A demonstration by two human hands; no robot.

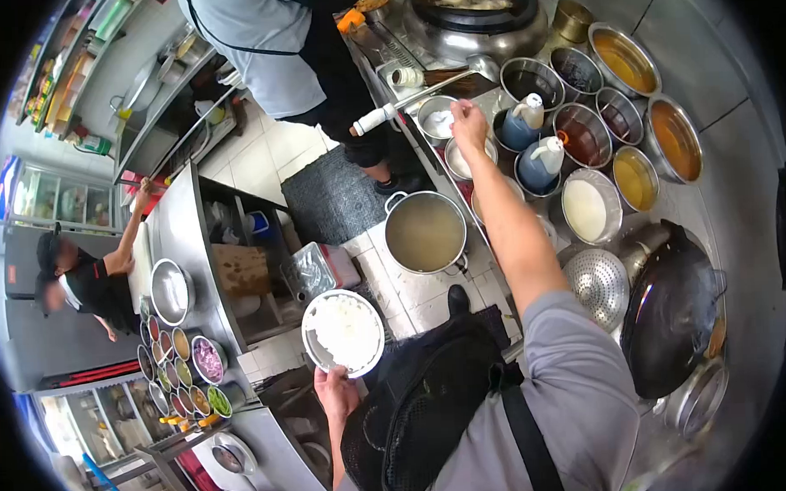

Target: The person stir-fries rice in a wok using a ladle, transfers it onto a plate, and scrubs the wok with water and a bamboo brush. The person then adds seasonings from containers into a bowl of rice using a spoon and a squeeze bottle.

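My left hand (336, 393) grips the near edge of a round white bowl (308, 337), held out over the floor. White food (347, 329), perhaps rice, lies in the bowl. On the right, my right arm stretches over the counter. The fingers of my right hand (468, 127) are pinched together above the seasoning containers; what they hold, if anything, is too small to make out. Beside that hand stands a metal container of white powder (439, 121). Another container with pale contents (461, 167) is partly hidden beneath my wrist.
Sauce bottles (542, 164) and several sauce pots (581, 133) line the counter. A ladle (422, 95) lies across its edge. Near me are a perforated strainer (597, 289) and a black wok (672, 314). A large pot (425, 233) stands low beside the counter. Two co-workers are nearby.
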